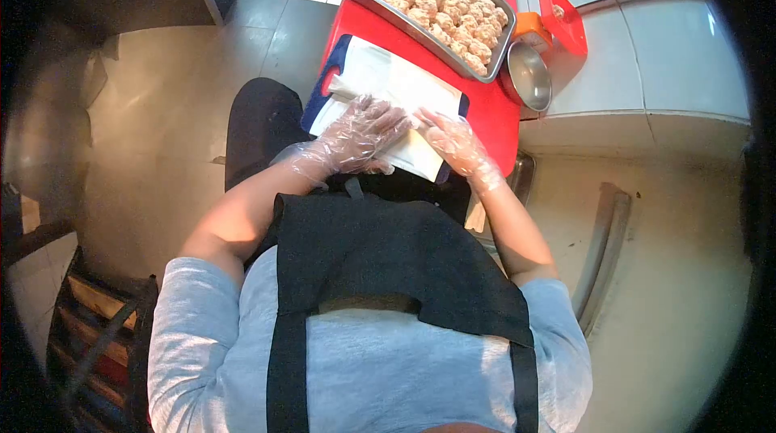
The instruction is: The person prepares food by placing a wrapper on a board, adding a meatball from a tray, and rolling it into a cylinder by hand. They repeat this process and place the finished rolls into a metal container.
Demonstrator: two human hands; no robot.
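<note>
- Red bench [503, 130] carries a blue-edged board [339, 51]; tray [365, 1] of lumpy pieces [440, 4] on far side, steel bowl [530, 81] far right.
- Pale piece [411, 148] lies on board between gloved left hand [365, 132] and gloved right hand [455, 144].
- Fingers extended, mostly together; pinching: cannot tell.
- Judged step: handling pale piece; next move calls for light, even touch.

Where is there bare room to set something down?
Bare red tabletop shows between the right hand and steel bowl; white tiles right of that bowl look open. Crowded: metal tray, packed with food balls, and cutting board, beneath that hand and the left hand.
</note>
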